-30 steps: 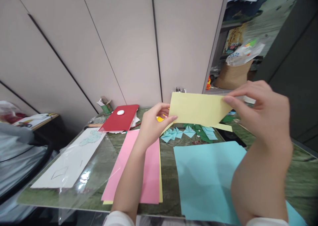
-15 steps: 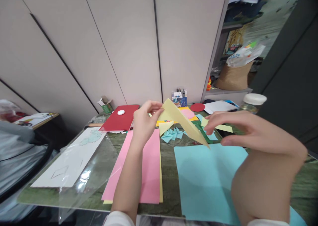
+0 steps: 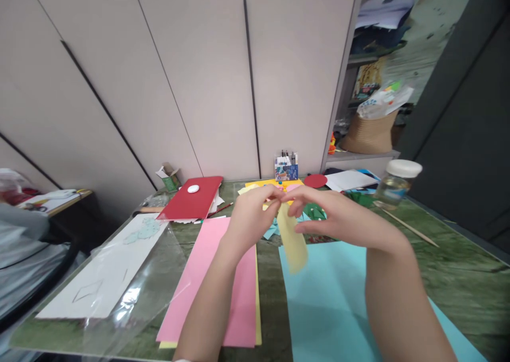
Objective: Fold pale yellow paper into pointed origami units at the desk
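Note:
A folded piece of yellow paper (image 3: 292, 242) hangs in the air between my hands, its lower end slightly blurred. My left hand (image 3: 257, 213) is closed, pinching the paper's upper end between thumb and fingers. From the other side my right hand (image 3: 326, 213) reaches in with curled fingers. Its fingertips meet the left ones at the top of the paper, and its thumb lies at the paper's right edge. Below on the table are a light blue sheet (image 3: 319, 303) and a pink sheet (image 3: 203, 287). Small folded blue paper pieces (image 3: 271, 230) lie partly hidden behind my hands.
A red folder (image 3: 193, 203) bears a white round object (image 3: 193, 189). A pen box (image 3: 286, 165) stands by the cabinet. At right are a lidded jar (image 3: 394, 187) and a wooden stick (image 3: 410, 226). A drawing sheet (image 3: 107, 272) under clear plastic lies left; a seated person's sleeve (image 3: 24, 229) shows beyond.
My right hand has moved left from apart to the yellow paper's top, beside my left hand. The paper has swung from slanting to hanging nearly upright. The view has shifted a little.

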The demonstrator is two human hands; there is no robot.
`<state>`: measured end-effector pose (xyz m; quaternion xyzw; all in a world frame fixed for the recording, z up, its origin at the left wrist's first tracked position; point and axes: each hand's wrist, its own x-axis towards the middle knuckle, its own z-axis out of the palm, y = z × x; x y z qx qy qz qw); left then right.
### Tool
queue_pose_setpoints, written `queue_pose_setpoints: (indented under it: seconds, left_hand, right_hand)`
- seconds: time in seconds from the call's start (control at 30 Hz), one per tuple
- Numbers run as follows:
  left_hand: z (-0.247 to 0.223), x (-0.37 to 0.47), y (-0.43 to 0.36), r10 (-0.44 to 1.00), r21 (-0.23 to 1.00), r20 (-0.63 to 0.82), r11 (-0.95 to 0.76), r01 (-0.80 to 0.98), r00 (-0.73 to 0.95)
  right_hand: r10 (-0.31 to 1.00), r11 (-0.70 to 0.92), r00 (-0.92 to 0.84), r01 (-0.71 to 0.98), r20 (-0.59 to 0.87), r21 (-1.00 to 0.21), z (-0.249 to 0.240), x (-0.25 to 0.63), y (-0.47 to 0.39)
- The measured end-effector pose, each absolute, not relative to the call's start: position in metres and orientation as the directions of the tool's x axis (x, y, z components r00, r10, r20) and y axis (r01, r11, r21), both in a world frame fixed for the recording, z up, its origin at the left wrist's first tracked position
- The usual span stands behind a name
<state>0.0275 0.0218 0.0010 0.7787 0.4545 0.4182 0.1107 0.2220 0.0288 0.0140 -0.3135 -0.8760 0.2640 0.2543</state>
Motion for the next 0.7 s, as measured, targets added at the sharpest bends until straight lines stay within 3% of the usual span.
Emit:
queue_pose_setpoints:
  seconds: [0.37, 0.7]
  left_hand:
    - [0.004, 0.018, 0.026, 0.827, 0.595, 0.535, -0.515, 0.617, 0.175]
    - [0.005, 0.012, 0.029, 0.826, 0.584, 0.513, -0.536, 0.609, 0.235]
  right_hand:
    - [0.689, 0.72, -0.597, 0.495, 0.412, -0.487, 0.013, 0.215, 0.033]
    - [0.642, 0.756, -0.645, 0.446, 0.414, -0.479, 0.011, 0.211, 0.038]
